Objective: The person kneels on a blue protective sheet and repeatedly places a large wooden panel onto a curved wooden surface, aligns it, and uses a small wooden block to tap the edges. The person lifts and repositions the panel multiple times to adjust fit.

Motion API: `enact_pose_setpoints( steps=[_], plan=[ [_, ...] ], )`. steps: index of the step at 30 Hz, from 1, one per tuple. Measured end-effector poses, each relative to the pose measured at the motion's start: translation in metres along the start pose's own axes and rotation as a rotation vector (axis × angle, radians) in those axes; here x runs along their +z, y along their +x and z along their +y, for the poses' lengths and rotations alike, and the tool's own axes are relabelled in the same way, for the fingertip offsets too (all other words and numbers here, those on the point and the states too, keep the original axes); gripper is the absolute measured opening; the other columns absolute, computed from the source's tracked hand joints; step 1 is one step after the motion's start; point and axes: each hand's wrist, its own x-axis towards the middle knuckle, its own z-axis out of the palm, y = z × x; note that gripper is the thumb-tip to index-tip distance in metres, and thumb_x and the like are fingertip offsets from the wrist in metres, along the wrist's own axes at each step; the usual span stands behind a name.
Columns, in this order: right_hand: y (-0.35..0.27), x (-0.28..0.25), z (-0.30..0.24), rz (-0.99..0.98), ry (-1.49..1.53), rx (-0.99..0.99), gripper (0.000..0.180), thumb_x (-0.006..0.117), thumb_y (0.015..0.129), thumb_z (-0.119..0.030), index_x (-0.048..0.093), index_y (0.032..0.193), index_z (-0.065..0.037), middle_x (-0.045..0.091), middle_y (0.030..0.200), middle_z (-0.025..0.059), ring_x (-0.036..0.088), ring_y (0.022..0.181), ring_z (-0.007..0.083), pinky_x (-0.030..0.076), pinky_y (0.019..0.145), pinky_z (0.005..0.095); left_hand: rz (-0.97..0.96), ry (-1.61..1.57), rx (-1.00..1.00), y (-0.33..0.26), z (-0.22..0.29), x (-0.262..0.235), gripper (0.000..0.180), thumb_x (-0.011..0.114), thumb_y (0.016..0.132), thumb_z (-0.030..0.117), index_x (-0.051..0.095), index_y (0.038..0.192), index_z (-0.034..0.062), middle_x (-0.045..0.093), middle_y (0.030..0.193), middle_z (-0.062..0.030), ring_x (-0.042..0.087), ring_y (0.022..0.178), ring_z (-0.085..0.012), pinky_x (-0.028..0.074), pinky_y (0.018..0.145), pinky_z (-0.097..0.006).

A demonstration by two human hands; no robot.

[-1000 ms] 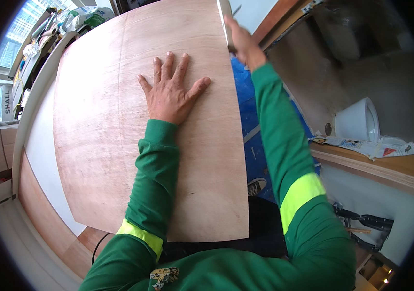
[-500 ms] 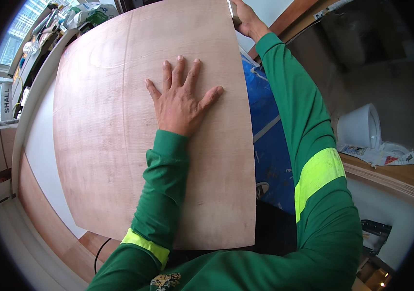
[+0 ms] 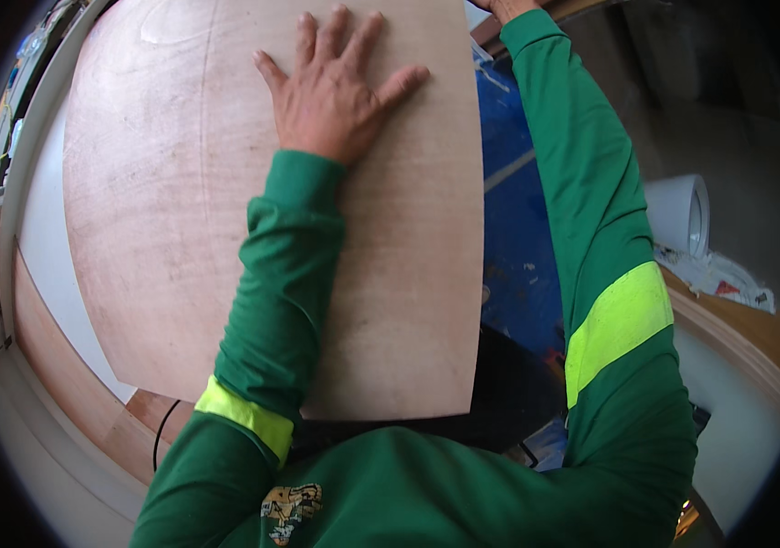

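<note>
A large reddish-brown plywood sheet [image 3: 152, 228] lies before me and takes up most of the view. My left hand [image 3: 340, 105] presses palm down on its upper part, fingers spread, holding nothing. Past the sheet's far right corner, my right hand [image 3: 507, 8] shows only in part at the upper edge of the picture. Its fingers are cut off, so whatever it holds is hidden.
Under the plywood, a white panel [image 3: 43, 224] sticks out on the left. Blue sheeting [image 3: 522, 242] covers the area between the board and my right arm. A white rounded vessel [image 3: 677, 215] and crumpled printed wrapping [image 3: 723, 274] sit at right. A black cable [image 3: 160, 438] curves at lower left.
The view has shifted, so the board and my left hand appear higher. My right hand, earlier gripping a small block at the board's right edge, has mostly left the picture at the top.
</note>
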Motion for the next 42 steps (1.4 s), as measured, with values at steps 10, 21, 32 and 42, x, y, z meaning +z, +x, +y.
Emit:
enact_pose_setpoints(
  steps=[10, 21, 32, 42],
  plan=[
    [-0.242, 0.118, 0.023, 0.354, -0.027, 0.112, 0.072, 0.052, 0.11, -0.051, 0.052, 0.15, 0.009, 0.06, 0.15, 0.0243, 0.059, 0.137, 0.0328, 0.047, 0.115, 0.0428, 0.071, 0.034, 0.044, 0.013, -0.017, 0.01, 0.098, 0.043, 0.088, 0.094, 0.044, 0.165, 0.0336, 0.034, 0.175, -0.0058, 0.022, 0.165, -0.0329, 0.006, 0.122, -0.084],
    [-0.541, 0.254, 0.04, 0.652, -0.251, 0.45, 0.059, 0.051, 0.113, -0.05, 0.06, 0.137, 0.003, 0.064, 0.106, 0.01, 0.063, 0.098, 0.0183, 0.052, 0.082, 0.0332, -0.191, -0.002, -0.092, 0.009, 0.023, -0.037, 0.084, 0.05, 0.099, 0.076, 0.046, 0.164, 0.0231, 0.032, 0.175, -0.0114, 0.021, 0.162, -0.0389, 0.014, 0.121, -0.08],
    [-0.585, 0.246, 0.051, 0.599, -0.115, 0.497, 0.059, 0.055, 0.112, -0.051, 0.063, 0.136, 0.002, 0.068, 0.105, 0.0035, 0.063, 0.092, 0.012, 0.052, 0.081, 0.0281, -0.135, 0.104, 0.057, 0.019, 0.001, -0.018, 0.089, 0.048, 0.095, 0.084, 0.044, 0.164, 0.0272, 0.032, 0.175, -0.0091, 0.02, 0.164, -0.0357, 0.009, 0.122, -0.082],
    [-0.214, 0.081, 0.03, 0.473, -0.243, 0.131, 0.081, 0.055, 0.107, -0.057, 0.049, 0.157, 0.007, 0.058, 0.154, 0.0228, 0.053, 0.143, 0.0331, 0.042, 0.119, 0.0439, -0.084, -0.059, -0.066, 0.017, 0.011, -0.01, 0.099, 0.042, 0.089, 0.094, 0.044, 0.165, 0.0311, 0.031, 0.177, -0.0078, 0.016, 0.167, -0.0318, 0.001, 0.126, -0.078]
  ],
)
